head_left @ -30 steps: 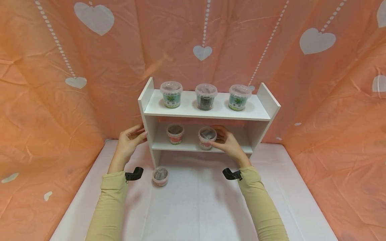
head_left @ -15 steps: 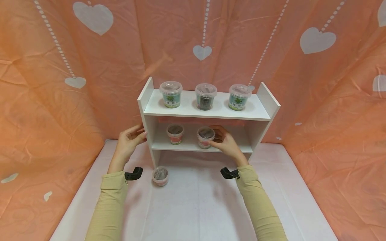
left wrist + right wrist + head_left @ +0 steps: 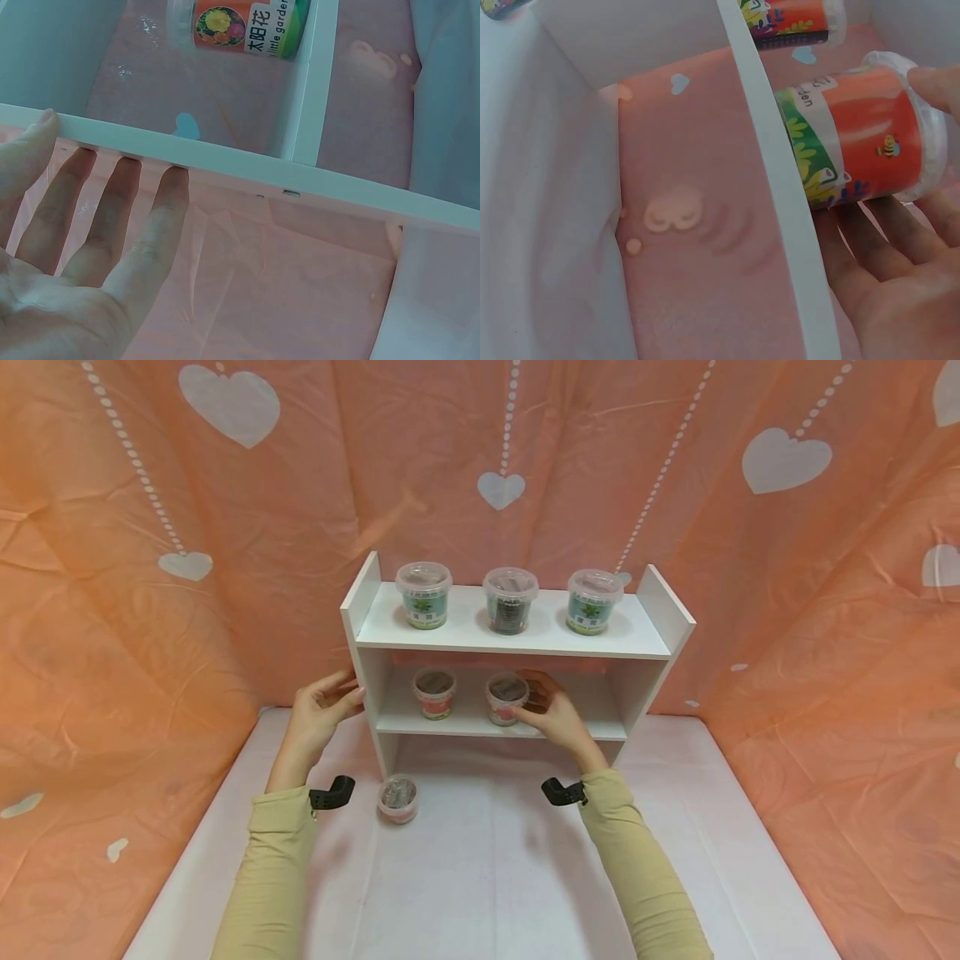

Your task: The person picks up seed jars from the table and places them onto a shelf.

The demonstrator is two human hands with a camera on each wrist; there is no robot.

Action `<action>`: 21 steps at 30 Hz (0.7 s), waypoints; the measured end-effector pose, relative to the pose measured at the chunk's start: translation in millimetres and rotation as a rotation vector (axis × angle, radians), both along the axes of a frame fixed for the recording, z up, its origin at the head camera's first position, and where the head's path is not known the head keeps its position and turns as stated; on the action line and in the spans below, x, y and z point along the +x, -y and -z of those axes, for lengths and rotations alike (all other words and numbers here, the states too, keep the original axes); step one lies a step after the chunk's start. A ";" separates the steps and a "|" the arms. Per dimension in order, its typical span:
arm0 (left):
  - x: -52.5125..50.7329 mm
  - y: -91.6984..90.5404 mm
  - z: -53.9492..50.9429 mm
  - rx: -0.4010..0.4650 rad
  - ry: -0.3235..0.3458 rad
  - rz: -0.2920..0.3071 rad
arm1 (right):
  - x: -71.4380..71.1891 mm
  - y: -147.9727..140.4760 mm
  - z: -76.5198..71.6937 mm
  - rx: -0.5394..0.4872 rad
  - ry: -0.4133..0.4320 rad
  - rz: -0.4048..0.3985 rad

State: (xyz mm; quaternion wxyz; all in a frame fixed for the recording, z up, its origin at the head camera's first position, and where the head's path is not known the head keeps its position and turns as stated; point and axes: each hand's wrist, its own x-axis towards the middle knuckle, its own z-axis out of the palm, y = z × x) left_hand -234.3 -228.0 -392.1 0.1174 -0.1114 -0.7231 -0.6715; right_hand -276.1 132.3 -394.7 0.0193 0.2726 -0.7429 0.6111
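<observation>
A white two-tier shelf (image 3: pixel 480 645) stands on the table. My right hand (image 3: pixel 551 710) holds a small lidded plastic cup (image 3: pixel 504 714) on the lower tier, thumb on one side, fingers on the other. Close up in the right wrist view, that cup (image 3: pixel 877 135) has a red label with a bee and green leaves; it looks upright on the shelf board. To its left on the same tier is a similar red-labelled cup (image 3: pixel 435 703). My left hand (image 3: pixel 318 714) touches the shelf's left side panel (image 3: pixel 363 681) with fairly straight fingers (image 3: pixel 169 217).
Three larger lidded cups, the left (image 3: pixel 425 610), middle (image 3: pixel 508 612) and right (image 3: pixel 590 614), line the top tier. Another small lidded cup (image 3: pixel 397 799) sits on the white-covered table (image 3: pixel 450 885), front left of the shelf. Orange heart-printed cloth (image 3: pixel 420 460) hangs behind and at both sides.
My right hand has shifted slightly left and back, and the cup it holds has moved with it along the lower tier. My left hand stays at the side panel.
</observation>
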 end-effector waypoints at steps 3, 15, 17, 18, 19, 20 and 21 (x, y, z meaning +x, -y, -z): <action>0.5 0.0 -0.1 0.001 0.005 0.000 | -0.6 2.0 0.6 -0.008 -0.002 -0.001; 2.0 -1.7 -0.4 0.020 0.005 0.015 | -4.0 7.6 2.8 -0.032 0.021 -0.009; 2.2 -1.7 -0.9 0.014 0.005 0.014 | -4.1 8.0 3.0 -0.043 0.028 -0.010; 2.1 -1.5 -1.1 0.012 0.007 0.014 | -3.9 7.9 3.1 -0.050 0.031 -0.009; 2.1 -1.4 -1.4 0.010 0.007 0.013 | -3.6 7.7 3.2 -0.060 0.030 -0.008; 1.9 -1.4 -1.6 0.008 0.007 0.011 | -3.1 7.2 3.3 -0.070 0.030 -0.007; 1.7 -1.4 -1.8 0.010 0.007 0.009 | -2.6 6.5 3.5 -0.082 0.029 -0.005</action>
